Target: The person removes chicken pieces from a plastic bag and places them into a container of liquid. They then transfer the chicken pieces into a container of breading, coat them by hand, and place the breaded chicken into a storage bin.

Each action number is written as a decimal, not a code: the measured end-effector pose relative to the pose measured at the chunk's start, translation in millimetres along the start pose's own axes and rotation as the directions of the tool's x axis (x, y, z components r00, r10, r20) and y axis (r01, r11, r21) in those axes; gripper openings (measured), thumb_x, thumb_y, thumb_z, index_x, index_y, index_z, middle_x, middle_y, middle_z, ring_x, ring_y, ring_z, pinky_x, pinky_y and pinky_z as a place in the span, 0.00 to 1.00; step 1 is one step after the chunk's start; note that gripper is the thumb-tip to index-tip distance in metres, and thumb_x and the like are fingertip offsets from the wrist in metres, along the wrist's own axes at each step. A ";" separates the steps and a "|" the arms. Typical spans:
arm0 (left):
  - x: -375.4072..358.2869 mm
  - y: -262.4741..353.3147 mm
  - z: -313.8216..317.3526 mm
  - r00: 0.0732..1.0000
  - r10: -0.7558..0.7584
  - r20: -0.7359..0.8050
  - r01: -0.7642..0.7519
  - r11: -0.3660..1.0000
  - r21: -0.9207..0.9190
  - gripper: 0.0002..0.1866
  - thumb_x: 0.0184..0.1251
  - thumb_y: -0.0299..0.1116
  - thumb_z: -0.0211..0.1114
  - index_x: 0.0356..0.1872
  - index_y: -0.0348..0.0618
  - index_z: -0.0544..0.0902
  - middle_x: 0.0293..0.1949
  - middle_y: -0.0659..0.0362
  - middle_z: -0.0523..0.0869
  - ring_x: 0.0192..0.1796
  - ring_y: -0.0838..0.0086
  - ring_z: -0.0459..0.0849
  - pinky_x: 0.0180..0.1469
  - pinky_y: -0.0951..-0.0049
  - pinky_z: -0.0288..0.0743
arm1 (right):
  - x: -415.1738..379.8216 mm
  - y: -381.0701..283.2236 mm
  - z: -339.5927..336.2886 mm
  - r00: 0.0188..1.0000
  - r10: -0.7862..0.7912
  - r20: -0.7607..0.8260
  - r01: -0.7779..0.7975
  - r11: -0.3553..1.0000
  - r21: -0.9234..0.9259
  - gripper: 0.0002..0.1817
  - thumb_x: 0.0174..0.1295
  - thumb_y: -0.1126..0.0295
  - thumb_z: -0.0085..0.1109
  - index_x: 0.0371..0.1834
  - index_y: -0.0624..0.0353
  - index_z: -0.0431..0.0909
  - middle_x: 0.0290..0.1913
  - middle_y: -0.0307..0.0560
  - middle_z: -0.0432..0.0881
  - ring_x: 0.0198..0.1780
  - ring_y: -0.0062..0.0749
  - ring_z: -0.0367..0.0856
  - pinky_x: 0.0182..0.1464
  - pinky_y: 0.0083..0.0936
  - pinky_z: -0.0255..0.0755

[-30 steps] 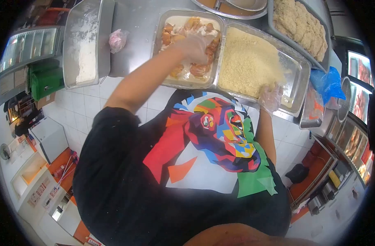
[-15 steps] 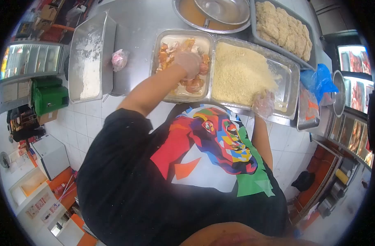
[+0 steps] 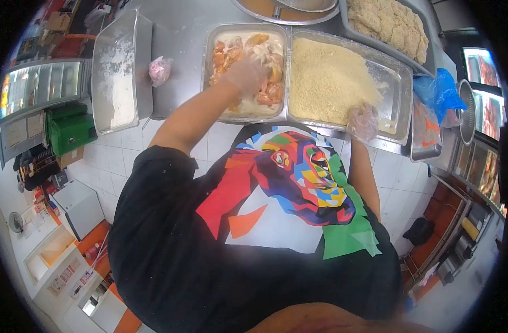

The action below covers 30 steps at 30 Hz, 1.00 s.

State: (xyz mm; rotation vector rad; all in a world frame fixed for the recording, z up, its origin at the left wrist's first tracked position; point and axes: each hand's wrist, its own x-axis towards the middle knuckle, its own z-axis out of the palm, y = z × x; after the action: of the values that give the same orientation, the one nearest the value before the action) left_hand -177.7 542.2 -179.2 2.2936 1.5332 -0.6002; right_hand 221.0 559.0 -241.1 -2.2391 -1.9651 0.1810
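Observation:
My left hand (image 3: 246,76), in a clear glove, reaches into a metal tray (image 3: 206,77) of raw meat pieces (image 3: 270,93) in pale batter. Its fingers are blurred and partly down among the pieces, so their grip is unclear. At the near edge of the adjoining tray (image 3: 399,105), my right hand (image 3: 363,122), also gloved, rests against the yellowish crumbs (image 3: 329,77). Its fingers look loosely apart, with nothing visible held.
A deep flour-dusted tray (image 3: 122,100) stands left, beside a crumpled plastic bundle (image 3: 160,71). Coated pieces (image 3: 390,25) fill a tray at the upper right. Bowls (image 3: 287,16) sit at the back. A blue bag (image 3: 444,97) lies right of the crumbs.
The view has shifted, so the trays appear higher. My left hand has moved slightly left within the batter tray. My right hand stays at the near edge of the crumbs.

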 end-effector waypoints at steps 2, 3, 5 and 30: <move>6.3 -12.3 0.8 0.989 -0.072 -0.127 0.054 0.988 -0.141 0.23 0.68 0.32 0.60 0.65 0.45 0.82 0.53 0.46 0.89 0.56 0.52 0.87 0.63 0.58 0.79 | -0.8 0.1 -0.4 1.000 0.002 0.030 -0.001 1.000 -0.022 0.24 0.67 0.54 0.58 0.63 0.51 0.83 0.68 0.60 0.80 0.66 0.52 0.82 0.66 0.44 0.77; 21.5 -29.7 12.0 0.987 -0.087 -0.138 0.058 0.978 -0.199 0.24 0.67 0.32 0.61 0.65 0.45 0.82 0.54 0.46 0.89 0.58 0.52 0.87 0.64 0.57 0.78 | 0.6 1.5 0.0 0.999 0.004 0.040 -0.003 0.999 -0.032 0.24 0.67 0.54 0.58 0.63 0.51 0.83 0.69 0.60 0.79 0.66 0.52 0.82 0.66 0.44 0.77; 25.3 -41.7 -9.6 0.981 -0.128 -0.142 0.084 0.957 -0.278 0.21 0.68 0.31 0.61 0.61 0.43 0.83 0.52 0.44 0.89 0.56 0.52 0.88 0.61 0.55 0.79 | 2.9 7.4 6.0 0.998 0.014 0.067 -0.015 1.000 0.014 0.24 0.67 0.55 0.58 0.64 0.51 0.83 0.70 0.59 0.78 0.66 0.52 0.82 0.67 0.44 0.77; 2.7 20.1 43.2 0.962 -0.051 -0.269 -0.015 0.971 -0.239 0.37 0.62 0.31 0.61 0.76 0.42 0.70 0.54 0.41 0.86 0.52 0.50 0.88 0.54 0.52 0.82 | -0.4 0.8 -0.2 1.000 -0.003 0.024 0.002 1.000 0.025 0.20 0.65 0.57 0.59 0.56 0.52 0.87 0.53 0.59 0.88 0.53 0.54 0.87 0.57 0.47 0.80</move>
State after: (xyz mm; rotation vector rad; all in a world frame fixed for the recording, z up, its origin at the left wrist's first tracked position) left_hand -165.4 516.1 -217.1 2.2467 1.6463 -0.0923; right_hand 221.8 558.5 -241.0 -2.2297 -1.9666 0.2322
